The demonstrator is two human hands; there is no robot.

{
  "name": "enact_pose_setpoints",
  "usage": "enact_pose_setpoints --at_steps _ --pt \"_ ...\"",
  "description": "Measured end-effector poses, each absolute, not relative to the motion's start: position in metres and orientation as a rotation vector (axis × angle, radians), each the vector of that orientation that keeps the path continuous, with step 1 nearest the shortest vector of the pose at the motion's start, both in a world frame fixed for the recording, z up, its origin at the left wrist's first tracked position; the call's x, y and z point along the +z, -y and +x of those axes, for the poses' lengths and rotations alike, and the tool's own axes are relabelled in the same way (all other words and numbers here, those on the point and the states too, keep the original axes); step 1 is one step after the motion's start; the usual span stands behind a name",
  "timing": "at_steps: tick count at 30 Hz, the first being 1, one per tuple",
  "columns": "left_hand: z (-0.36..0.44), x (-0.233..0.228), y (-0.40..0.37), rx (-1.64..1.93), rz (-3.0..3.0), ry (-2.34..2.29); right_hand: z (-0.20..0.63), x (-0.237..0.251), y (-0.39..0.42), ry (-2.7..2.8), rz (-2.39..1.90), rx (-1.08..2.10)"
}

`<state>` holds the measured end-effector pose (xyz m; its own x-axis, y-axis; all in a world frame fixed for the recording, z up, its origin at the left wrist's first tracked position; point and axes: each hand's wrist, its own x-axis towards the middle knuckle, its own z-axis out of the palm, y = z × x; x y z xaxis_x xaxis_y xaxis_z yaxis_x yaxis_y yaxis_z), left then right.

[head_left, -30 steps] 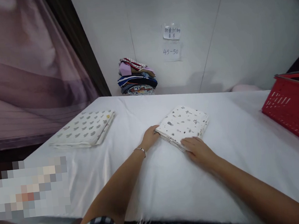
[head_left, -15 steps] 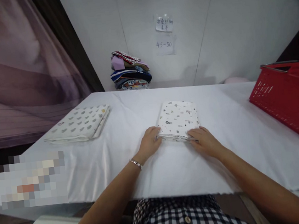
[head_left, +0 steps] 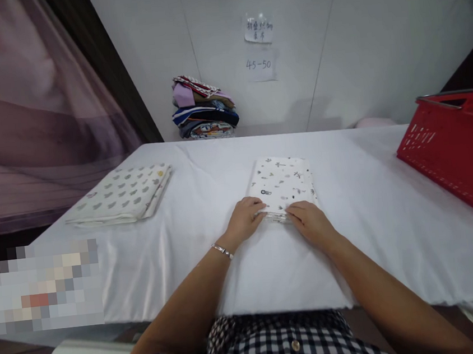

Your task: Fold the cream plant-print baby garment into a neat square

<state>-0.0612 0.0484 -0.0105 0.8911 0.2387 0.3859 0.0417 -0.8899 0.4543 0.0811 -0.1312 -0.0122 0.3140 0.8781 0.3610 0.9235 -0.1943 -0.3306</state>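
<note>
A white folded cloth with small grey and yellow prints lies on the table in front of me, its layered folded edge facing me. My left hand pinches the left part of that near edge, fingers on top and thumb in front. On the right part of the same edge, my right hand grips the layers in the same way. A short stretch of the layered edge shows between the two hands. Both thumbs are only partly visible.
A second folded cloth with grey shapes lies on the left. A red plastic basket stands at the right edge. Behind the white-covered table is a stack of folded fabrics by the wall. A blurred patch hides the front left.
Both hands have moved inward along the near edge of the folded cloth and now pinch it closer together. The cloth stays in about the same place.
</note>
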Motion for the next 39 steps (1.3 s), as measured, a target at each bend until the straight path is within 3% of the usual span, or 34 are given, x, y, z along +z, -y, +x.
enact_pose_setpoints --at_steps 39 --pt "-0.051 -0.019 -0.041 0.762 2.69 -0.054 0.085 -0.014 0.138 1.519 -2.01 -0.073"
